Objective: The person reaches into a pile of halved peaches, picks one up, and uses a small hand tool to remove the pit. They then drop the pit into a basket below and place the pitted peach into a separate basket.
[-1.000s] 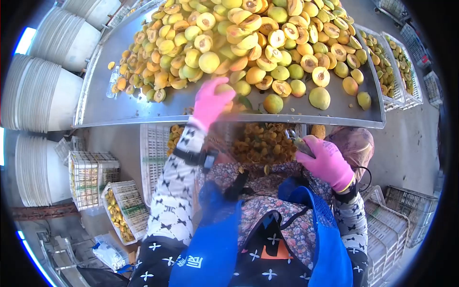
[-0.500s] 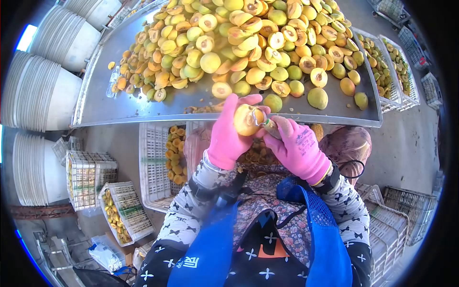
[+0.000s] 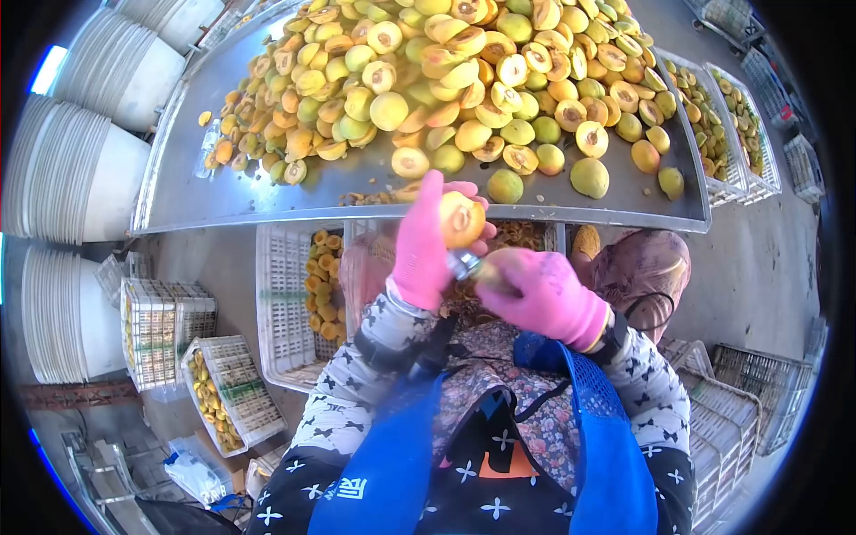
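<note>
My left hand, in a pink glove, is closed around a yellow peach half with its cut face toward me. Wrapped around the handle of a pitting tool is my gloved right hand. The tool's metal end is blurred and sits below the peach half, near my left palm, apart from the cut face. Just beyond my hands, a large heap of peach halves lies on a metal table, some cut side up with the brown centre showing.
Below the table edge, a white crate holds hollowed peach halves. Crates of fruit stand at left, with stacked white tubs behind. More filled crates are at the right end. A plastic bottle lies on the table.
The tool's loop was at the peach half's cut face; my right hand has drawn it down and away. The peach half has turned slightly in my left hand.
</note>
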The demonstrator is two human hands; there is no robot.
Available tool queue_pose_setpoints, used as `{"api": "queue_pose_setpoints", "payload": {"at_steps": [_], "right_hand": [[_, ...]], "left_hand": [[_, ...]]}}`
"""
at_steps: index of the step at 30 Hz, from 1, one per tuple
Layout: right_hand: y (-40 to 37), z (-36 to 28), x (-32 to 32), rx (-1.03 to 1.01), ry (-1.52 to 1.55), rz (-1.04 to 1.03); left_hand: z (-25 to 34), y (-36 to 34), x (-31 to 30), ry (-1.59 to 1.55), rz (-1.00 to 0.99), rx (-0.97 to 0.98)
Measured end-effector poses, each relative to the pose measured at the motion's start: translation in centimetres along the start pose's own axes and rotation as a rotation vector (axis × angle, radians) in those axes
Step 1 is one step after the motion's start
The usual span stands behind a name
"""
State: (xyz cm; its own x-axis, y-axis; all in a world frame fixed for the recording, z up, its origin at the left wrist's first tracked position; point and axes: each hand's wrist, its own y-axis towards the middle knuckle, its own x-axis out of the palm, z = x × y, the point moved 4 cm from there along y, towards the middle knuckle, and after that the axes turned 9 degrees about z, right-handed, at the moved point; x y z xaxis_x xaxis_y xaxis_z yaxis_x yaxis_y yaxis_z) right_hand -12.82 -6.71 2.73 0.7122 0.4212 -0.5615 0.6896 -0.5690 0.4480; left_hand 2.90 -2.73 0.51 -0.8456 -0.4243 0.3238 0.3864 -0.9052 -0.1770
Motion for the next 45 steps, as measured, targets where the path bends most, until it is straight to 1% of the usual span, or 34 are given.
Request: {"api": "queue_pose_setpoints", "payload": {"at_steps": [2,3,6,7,9,10,12,13,15,17,19,21,22,25,27,28,30,31,34,36,37,39,40,42,43,45], "right_hand": [[-0.5,0.8,-0.6,0.013,-0.154,0.175],[-0.3,1.5,-0.3,0.0,-0.273,0.131],[-0.2,1.9,0.1,0.004,-0.438,0.05],[-0.3,2.0,0.2,0.012,-0.486,0.018],[-0.4,2.2,0.3,0.014,-0.529,-0.01],[-0.5,2.2,0.4,0.017,-0.547,-0.026],[-0.5,2.4,0.4,0.046,-0.525,-0.056],[-0.5,2.4,0.3,0.062,-0.516,-0.069],[-0.5,2.4,0.3,0.063,-0.53,-0.07],[-0.7,2.5,0.4,0.066,-0.539,-0.082],[-1.1,3.1,0.9,0.072,-0.545,-0.104],[-1.6,3.1,1.4,0.057,-0.52,-0.081],[-1.8,3.1,1.5,0.047,-0.509,-0.069],[-2.3,3.4,2.1,0.19,-0.303,-0.132],[-2.7,3.4,2.3,0.174,-0.306,-0.127],[-2.7,3.3,2.4,0.166,-0.307,-0.124],[-2.5,2.4,1.6,0.119,-0.394,-0.077],[-2.1,2.0,1.2,0.093,-0.441,-0.049],[-1.7,2.3,1.5,0.185,-0.354,-0.028],[-1.9,2.7,1.6,0.161,-0.368,-0.088],[-2.2,2.9,1.7,0.155,-0.372,-0.123],[-2.5,2.9,1.3,0.136,-0.411,-0.197],[-2.6,2.8,1.2,0.126,-0.43,-0.233],[-3.0,2.9,1.4,0.192,-0.205,-0.24],[-3.0,2.9,1.5,0.22,-0.092,-0.243],[-3.3,2.1,2.1,0.244,0.022,-0.117]], "left_hand": [[0.0,0.1,-0.5,-0.042,-0.009,0.099],[0.2,0.1,-0.3,0.114,-0.035,0.139],[-0.1,-0.1,0.4,0.33,-0.123,0.287],[0.0,-0.3,0.5,0.363,-0.146,0.305],[0.6,-0.5,0.6,0.524,-0.169,0.401],[1.1,-0.4,0.7,0.653,-0.173,0.474],[1.5,-0.4,1.1,0.761,-0.153,0.519],[1.5,-0.5,1.3,0.738,-0.127,0.489],[1.6,-0.6,1.4,0.764,-0.124,0.548],[1.9,-0.6,1.5,0.857,-0.172,0.729],[1.1,-0.7,1.4,0.715,-0.126,0.495],[0.6,-0.8,1.3,0.676,-0.108,0.393],[0.4,-0.7,1.2,0.709,-0.109,0.411],[-0.5,-0.6,0.6,0.768,-0.137,0.543],[-0.7,-0.6,0.3,0.684,-0.142,0.464],[-0.7,-0.7,0.1,0.587,-0.134,0.328],[-0.4,-1.4,0.5,0.537,-0.088,0.207],[0.4,-1.5,1.3,0.583,-0.055,0.229],[0.8,-1.4,1.8,0.686,-0.016,0.41],[0.5,-1.4,1.7,0.635,-0.024,0.376],[0.3,-1.4,1.5,0.555,-0.031,0.269],[-0.1,-1.4,1.0,0.581,-0.098,0.198],[-0.3,-1.2,0.5,0.688,-0.161,0.236],[-0.6,-1.3,0.5,0.622,-0.139,0.138],[-0.4,-1.4,0.8,0.45,-0.05,0.007],[-0.8,-1.5,1.3,0.193,0.126,-0.09]]}}
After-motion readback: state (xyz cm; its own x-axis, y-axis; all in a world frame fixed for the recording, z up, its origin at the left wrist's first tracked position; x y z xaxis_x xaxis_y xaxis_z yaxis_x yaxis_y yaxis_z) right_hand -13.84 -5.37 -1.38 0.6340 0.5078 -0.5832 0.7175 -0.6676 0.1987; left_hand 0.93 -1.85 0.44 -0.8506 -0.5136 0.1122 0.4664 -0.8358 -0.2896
